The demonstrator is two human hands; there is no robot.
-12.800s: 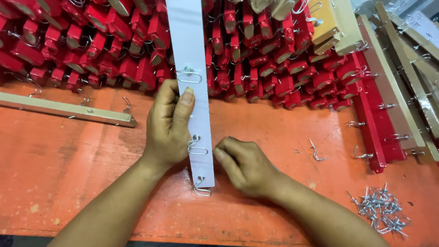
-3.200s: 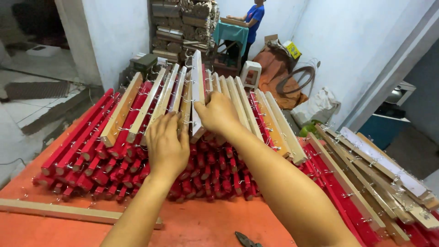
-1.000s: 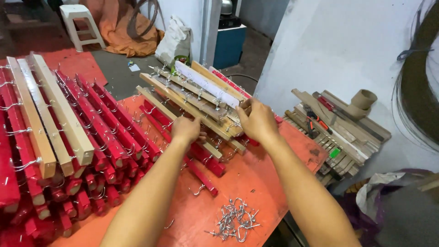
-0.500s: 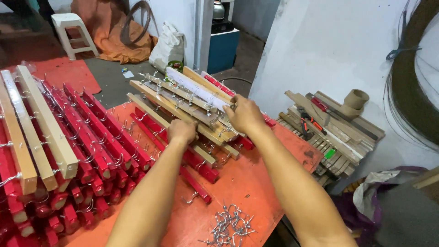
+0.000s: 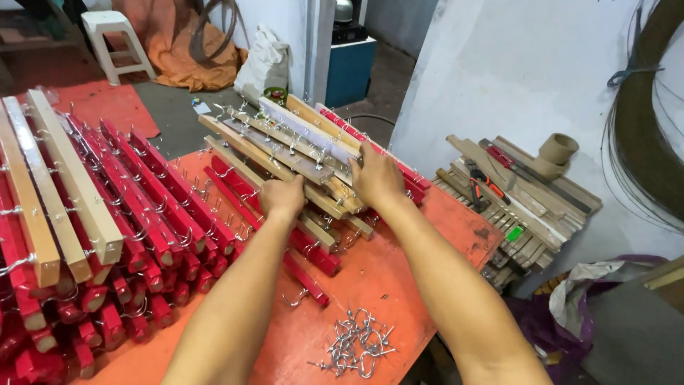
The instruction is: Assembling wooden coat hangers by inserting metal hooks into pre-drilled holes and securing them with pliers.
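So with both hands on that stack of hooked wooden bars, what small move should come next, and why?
Probably let go: the white bar already lies on top of the stack, the right hand at its near end and the left hand against the bars below, so it looks placed.

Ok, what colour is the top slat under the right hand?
White slat with metal hooks, under the right hand; head view.

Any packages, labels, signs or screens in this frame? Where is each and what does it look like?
No signs or screens show.
White sack: on the floor against the back wall, bulging, tied at the top.
Small green label: on the slat stack right of the table, rectangular; its print is too small to tell.
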